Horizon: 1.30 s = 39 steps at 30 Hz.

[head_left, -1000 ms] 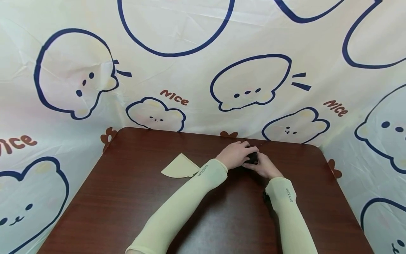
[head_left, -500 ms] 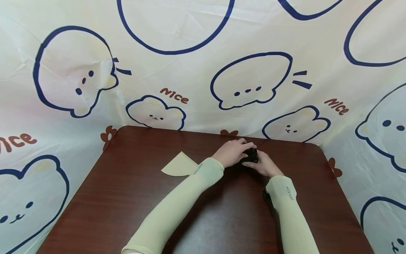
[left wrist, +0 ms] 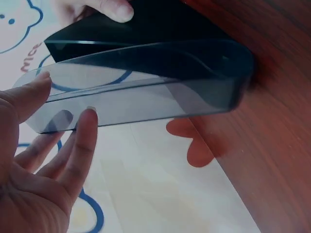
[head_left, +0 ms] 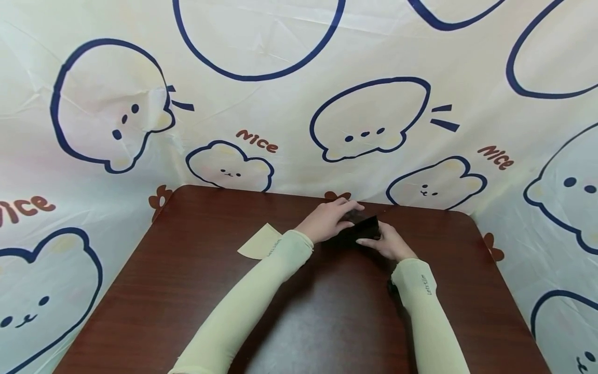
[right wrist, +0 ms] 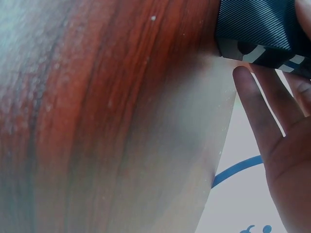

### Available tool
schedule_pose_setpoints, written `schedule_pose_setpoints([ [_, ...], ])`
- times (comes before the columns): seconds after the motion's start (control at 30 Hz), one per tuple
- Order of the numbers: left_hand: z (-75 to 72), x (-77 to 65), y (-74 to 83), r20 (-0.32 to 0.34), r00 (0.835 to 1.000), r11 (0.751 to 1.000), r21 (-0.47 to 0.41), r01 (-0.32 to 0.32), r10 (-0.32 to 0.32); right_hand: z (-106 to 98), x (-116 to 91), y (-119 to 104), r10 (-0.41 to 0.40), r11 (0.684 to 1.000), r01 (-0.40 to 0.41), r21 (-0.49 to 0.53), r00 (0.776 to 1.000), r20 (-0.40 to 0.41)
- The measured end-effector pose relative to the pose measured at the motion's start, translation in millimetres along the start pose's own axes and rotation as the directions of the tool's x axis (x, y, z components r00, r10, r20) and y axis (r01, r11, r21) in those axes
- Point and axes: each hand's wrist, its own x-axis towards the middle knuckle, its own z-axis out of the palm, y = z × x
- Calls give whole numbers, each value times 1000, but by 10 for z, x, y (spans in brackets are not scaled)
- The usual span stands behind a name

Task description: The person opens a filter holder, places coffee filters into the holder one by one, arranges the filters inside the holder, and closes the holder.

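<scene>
In the head view, my right hand (head_left: 391,243) holds a black fan-shaped holder (head_left: 352,235) at its right end, near the table's back edge. In the right wrist view, the holder's end (right wrist: 257,29) has fine ribs. My left hand (head_left: 327,221) pinches a clear, smoky plastic cover (left wrist: 146,102) between thumb and fingers. The left wrist view has the cover tilted away from the holder at the hand's end. At the other end the two lie close together; whether they are joined, I cannot tell. A cream fan-shaped paper coffee filter (head_left: 261,243) lies left of my left sleeve, partly hidden by it.
A dark brown wooden table (head_left: 187,296) extends beneath both arms. Light fabric (head_left: 289,114) printed with cartoon bears and words hangs behind the table's back edge and along its sides.
My left hand has moved left, away from the right hand, drawing the cover off the holder. More of the black holder now shows. The right hand stays put.
</scene>
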Motion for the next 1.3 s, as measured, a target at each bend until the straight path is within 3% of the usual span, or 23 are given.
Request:
schedule_pose_setpoints([
  [0.17,-75,-83,-81,-7,999,997,-68,31,-32,3,-1,2,2,1000,-2,-3,1000,-6],
  [0.47,-157,-183,-197,11,993,990,-80,114,-114,-1,-5,2,-15,1000,14,-24,1000,-10],
  [1.03,-261,-375,-333,-6,984,971,-166,174,-178,3,-3,27,-8,999,7,-48,1000,-20],
  [1.3,-325,-479,-441,-8,981,971,-139,193,-196,-5,-1,31,-6,999,5,-43,1000,-25],
])
